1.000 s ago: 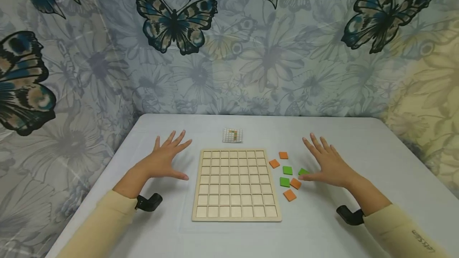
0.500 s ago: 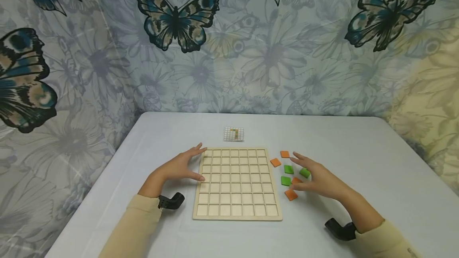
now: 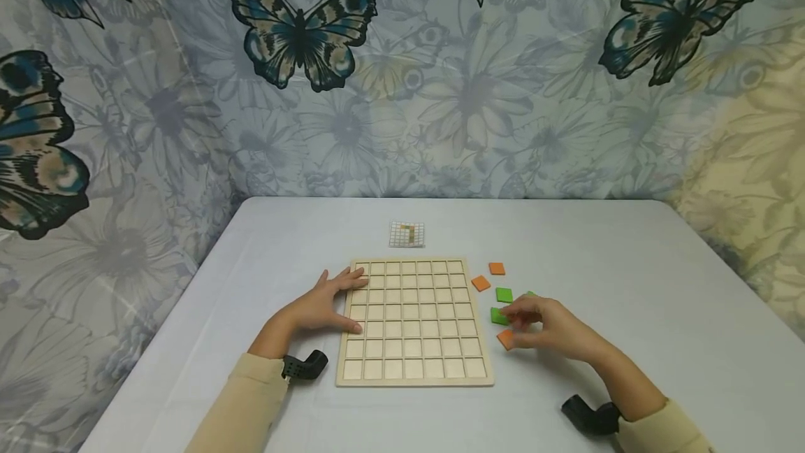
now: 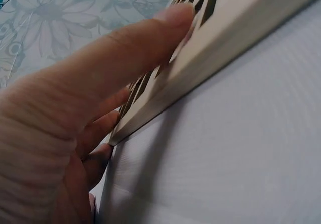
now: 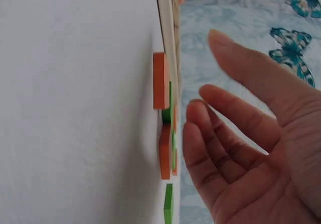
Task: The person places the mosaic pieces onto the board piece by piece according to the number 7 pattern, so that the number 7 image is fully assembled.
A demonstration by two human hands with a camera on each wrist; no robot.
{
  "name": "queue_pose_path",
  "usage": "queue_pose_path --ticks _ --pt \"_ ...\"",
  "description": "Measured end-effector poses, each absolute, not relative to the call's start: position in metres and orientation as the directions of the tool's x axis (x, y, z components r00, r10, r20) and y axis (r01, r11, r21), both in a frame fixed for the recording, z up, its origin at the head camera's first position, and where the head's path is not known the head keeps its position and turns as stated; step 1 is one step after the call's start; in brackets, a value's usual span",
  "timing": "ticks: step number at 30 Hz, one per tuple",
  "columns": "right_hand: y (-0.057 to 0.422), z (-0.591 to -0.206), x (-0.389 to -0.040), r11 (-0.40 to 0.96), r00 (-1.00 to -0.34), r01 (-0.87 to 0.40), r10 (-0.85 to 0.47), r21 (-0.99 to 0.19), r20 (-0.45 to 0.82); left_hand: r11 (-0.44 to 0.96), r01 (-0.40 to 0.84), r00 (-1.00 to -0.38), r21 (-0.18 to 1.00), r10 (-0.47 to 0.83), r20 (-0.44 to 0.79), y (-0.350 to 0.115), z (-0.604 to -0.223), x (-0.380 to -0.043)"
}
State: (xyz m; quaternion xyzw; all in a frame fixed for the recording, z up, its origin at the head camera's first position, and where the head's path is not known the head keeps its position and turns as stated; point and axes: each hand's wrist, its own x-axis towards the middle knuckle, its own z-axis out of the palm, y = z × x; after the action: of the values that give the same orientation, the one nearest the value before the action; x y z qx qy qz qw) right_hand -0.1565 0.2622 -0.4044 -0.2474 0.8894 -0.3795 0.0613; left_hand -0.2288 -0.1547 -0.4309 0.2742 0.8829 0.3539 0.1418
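A pale wooden board (image 3: 411, 329) with a grid of square recesses lies on the table. My left hand (image 3: 314, 310) rests on its left border, thumb and fingertips lying over the edge cells; the left wrist view shows the thumb (image 4: 135, 43) across the rim. Over the loose tiles right of the board hovers my right hand (image 3: 553, 327), fingers loosely bent and thumb apart, holding nothing. Near its fingertips are a green tile (image 3: 497, 316) and an orange tile (image 3: 504, 340). In the right wrist view, an orange tile (image 5: 165, 151) lies flat beside the fingers. The hand partly covers other tiles.
Farther back lie a green tile (image 3: 504, 295) and two orange tiles, one by the board's edge (image 3: 481, 283). A small card (image 3: 407, 234) printed with a grid and coloured squares lies behind the board. A butterfly-patterned cloth (image 3: 472, 89) hangs behind the white table (image 3: 604, 243).
My left hand has come in from the left onto the board's edge. My right hand has moved left and lower over the tiles, its spread fingers drawing together.
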Motion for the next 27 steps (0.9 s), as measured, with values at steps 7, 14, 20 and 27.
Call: queue_pose_path --ticks 7,14,20,27 --pt "0.265 -0.4083 -0.1583 0.569 -0.855 -0.364 -0.517 -0.737 0.023 0.602 0.403 -0.805 0.689 0.591 -0.046 -0.1565 -0.4325 -0.2288" --pt "0.2652 -0.4122 -0.1589 0.594 -0.849 -0.369 -0.529 -0.715 -0.001 0.597 0.403 -0.807 0.694 0.589 -0.038 -0.1562 -0.4356 -0.2289" --pt "0.2635 -0.412 -0.1582 0.615 -0.844 -0.4 -0.537 -0.679 0.011 0.621 0.357 -0.828 0.698 0.556 -0.071 -0.1549 -0.4351 -0.2257" --pt "0.2632 -0.4112 -0.1577 0.664 -0.849 -0.425 -0.528 -0.615 0.018 0.622 0.362 -0.829 0.694 0.556 -0.066 -0.1523 -0.4321 -0.2238"
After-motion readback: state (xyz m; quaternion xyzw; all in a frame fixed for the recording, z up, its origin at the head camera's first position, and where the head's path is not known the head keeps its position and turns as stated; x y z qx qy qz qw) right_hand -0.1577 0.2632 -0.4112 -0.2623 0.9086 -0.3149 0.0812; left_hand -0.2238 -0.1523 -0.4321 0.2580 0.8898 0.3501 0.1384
